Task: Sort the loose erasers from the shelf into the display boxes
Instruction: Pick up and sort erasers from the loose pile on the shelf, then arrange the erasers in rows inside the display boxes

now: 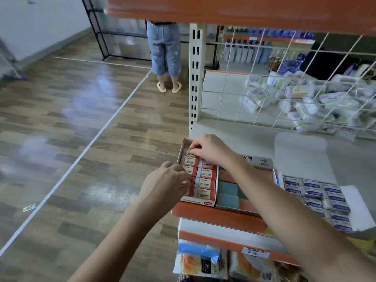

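Observation:
A red display box (209,203) stands at the shelf's left end, filled with two columns of red-and-white 2B erasers (206,183). My right hand (209,149) reaches across to the box's far left corner and pinches an eraser (188,154) there. My left hand (168,184) is at the box's left side, its curled fingers on an eraser (186,182) in the left column. Beside it stands a box of teal and pink erasers (227,195), and further right lie blue-labelled white erasers (317,192).
The white shelf (254,139) has an orange front edge (219,216). A wire grid (284,82) backs it, with bagged goods behind. An orange shelf (244,9) hangs overhead. Packets lie on the shelf below. A person in jeans (164,53) stands in the aisle.

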